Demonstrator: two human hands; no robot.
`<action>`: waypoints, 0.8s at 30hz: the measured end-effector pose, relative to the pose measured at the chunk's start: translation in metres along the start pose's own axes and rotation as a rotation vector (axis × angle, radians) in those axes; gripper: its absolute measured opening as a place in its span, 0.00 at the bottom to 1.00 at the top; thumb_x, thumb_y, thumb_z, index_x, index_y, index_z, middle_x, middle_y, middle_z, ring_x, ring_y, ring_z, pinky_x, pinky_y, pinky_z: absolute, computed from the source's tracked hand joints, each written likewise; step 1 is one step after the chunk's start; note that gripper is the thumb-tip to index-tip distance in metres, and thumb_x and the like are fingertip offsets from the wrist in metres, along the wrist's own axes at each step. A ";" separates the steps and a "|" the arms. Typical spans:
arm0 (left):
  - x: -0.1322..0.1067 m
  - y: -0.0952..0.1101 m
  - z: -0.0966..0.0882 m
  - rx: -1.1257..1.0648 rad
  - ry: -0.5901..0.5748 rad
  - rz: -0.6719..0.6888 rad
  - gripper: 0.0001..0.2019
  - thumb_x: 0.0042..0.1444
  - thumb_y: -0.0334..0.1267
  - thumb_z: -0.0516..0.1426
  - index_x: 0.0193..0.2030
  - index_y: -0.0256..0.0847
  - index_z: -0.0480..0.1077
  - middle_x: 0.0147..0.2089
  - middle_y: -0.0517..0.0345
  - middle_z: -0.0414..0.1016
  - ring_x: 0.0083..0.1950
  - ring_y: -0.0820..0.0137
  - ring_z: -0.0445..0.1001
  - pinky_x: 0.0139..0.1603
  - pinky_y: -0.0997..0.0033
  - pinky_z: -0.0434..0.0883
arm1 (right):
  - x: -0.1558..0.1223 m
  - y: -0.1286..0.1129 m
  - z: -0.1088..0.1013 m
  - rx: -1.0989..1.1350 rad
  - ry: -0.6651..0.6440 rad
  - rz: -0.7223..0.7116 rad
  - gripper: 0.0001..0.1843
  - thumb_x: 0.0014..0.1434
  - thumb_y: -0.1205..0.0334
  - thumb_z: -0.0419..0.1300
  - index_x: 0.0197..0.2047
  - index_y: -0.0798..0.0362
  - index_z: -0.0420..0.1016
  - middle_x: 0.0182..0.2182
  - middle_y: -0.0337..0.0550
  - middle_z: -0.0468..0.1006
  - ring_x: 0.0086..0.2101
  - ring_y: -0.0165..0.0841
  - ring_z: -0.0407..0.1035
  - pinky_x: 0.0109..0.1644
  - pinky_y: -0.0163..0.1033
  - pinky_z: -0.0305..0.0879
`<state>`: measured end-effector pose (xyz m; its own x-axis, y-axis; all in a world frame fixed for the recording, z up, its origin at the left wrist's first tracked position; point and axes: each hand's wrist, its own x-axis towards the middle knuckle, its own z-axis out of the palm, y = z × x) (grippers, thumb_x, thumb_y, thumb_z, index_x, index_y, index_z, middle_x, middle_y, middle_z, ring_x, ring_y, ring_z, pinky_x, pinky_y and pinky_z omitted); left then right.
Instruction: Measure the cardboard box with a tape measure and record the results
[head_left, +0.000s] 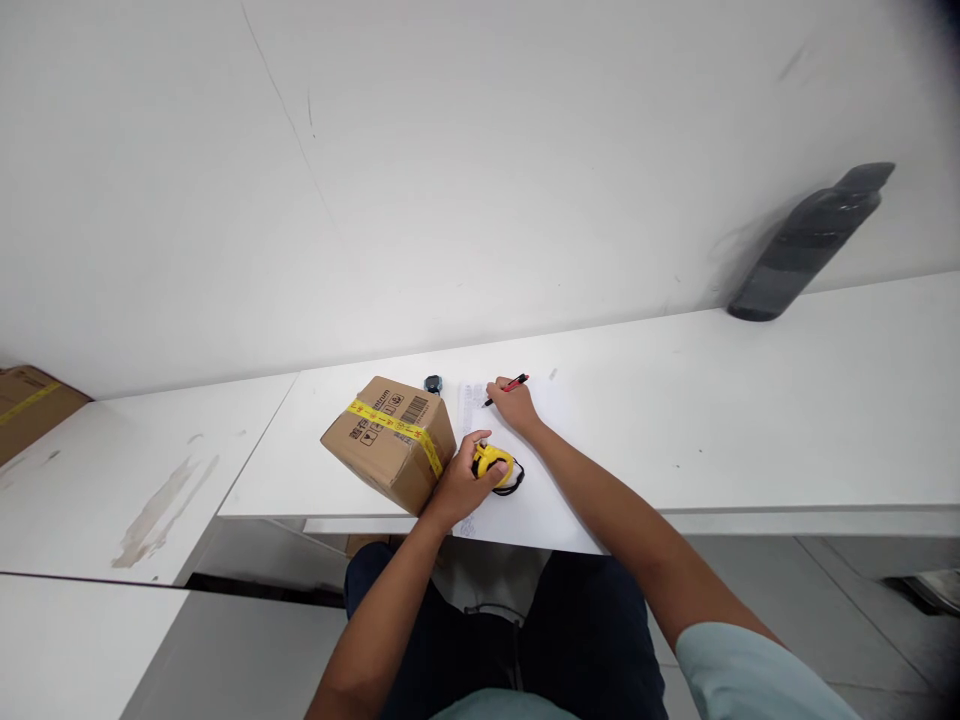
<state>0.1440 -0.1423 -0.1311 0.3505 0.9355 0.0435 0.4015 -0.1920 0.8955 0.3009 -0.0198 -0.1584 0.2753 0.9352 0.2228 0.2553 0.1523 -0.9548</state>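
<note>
My right hand (514, 404) is closed around a red and black pen (516, 382), its tip at the upper part of a white sheet of paper (501, 518) that bears handwriting. In my left hand (463, 482) is a yellow and black tape measure (492, 464), held over the paper with a black wrist strap hanging at its right. Just left of that hand stands a cardboard box (390, 440), sealed with yellow printed tape and marked with a barcode and black symbols. The paper reaches past the table's front edge.
A small dark watch-like device (433, 384) lies behind the box. The white table (720, 430) runs along a white wall, where a dark bottle (806, 248) stands at the right. Another taped cardboard box (37, 405) sits at the far left.
</note>
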 end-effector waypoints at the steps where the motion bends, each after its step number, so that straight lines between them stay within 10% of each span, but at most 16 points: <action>1: 0.000 0.000 0.000 0.005 -0.001 0.004 0.28 0.60 0.51 0.57 0.64 0.45 0.60 0.47 0.54 0.71 0.46 0.65 0.72 0.51 0.65 0.69 | 0.000 0.000 0.000 -0.027 0.003 -0.010 0.17 0.54 0.55 0.54 0.19 0.48 0.52 0.16 0.31 0.55 0.24 0.29 0.54 0.28 0.34 0.53; 10: -0.005 0.001 0.003 0.223 0.083 0.080 0.22 0.64 0.49 0.50 0.60 0.41 0.64 0.51 0.49 0.76 0.50 0.60 0.74 0.54 0.59 0.69 | -0.004 -0.001 -0.027 -0.451 -0.011 -0.139 0.09 0.60 0.63 0.55 0.40 0.51 0.77 0.41 0.48 0.75 0.41 0.39 0.68 0.46 0.42 0.61; 15: -0.028 0.008 0.016 0.412 0.047 0.359 0.20 0.61 0.46 0.55 0.57 0.41 0.68 0.56 0.44 0.76 0.55 0.55 0.74 0.62 0.49 0.63 | 0.000 -0.004 -0.036 -0.669 0.028 -0.114 0.21 0.57 0.72 0.55 0.53 0.51 0.76 0.58 0.61 0.68 0.63 0.56 0.52 0.62 0.66 0.45; 20: -0.079 0.041 0.010 -0.129 0.229 0.326 0.22 0.62 0.51 0.55 0.58 0.44 0.63 0.59 0.42 0.74 0.56 0.57 0.74 0.59 0.52 0.68 | -0.039 -0.043 -0.040 -0.597 0.170 -0.282 0.30 0.62 0.73 0.47 0.66 0.50 0.62 0.65 0.56 0.62 0.67 0.52 0.47 0.66 0.70 0.43; 24: -0.125 0.062 -0.020 -0.672 0.389 0.110 0.28 0.60 0.60 0.53 0.61 0.52 0.54 0.57 0.44 0.74 0.45 0.61 0.78 0.44 0.58 0.75 | -0.131 -0.090 -0.053 -0.295 -0.025 -0.891 0.36 0.63 0.70 0.51 0.71 0.38 0.48 0.63 0.47 0.65 0.64 0.44 0.58 0.64 0.60 0.60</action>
<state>0.1086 -0.2656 -0.0720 -0.0128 0.9821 0.1881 -0.2604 -0.1849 0.9476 0.2910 -0.1725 -0.0911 -0.1546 0.5198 0.8402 0.5880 0.7318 -0.3446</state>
